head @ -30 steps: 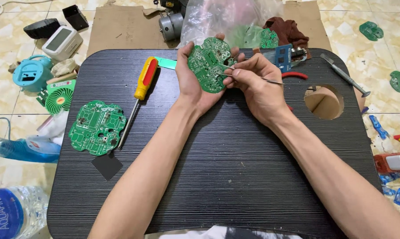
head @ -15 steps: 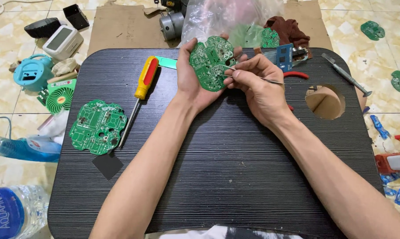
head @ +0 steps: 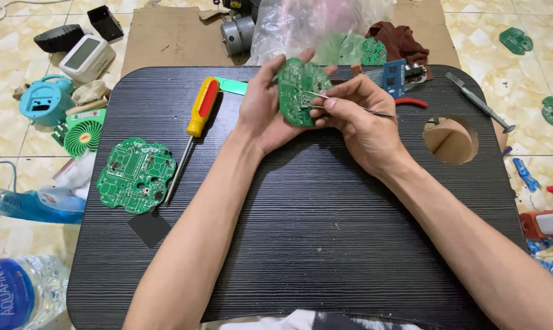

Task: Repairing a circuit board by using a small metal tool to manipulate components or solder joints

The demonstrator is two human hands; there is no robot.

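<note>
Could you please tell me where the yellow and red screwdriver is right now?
In the head view, the screwdriver lies on the black tray table, left of the left hand, its tip by the loose green circuit board.

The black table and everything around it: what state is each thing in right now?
Left hand: holding a green circuit board, tilted up off the table.
Right hand: gripping tweezers, tips on that board.
Second circuit board: lying flat on the black table, untouched.
Screwdriver: lying flat beside it.
Round hole in the table: open.
Plastic bag: crumpled, behind the table.
</note>
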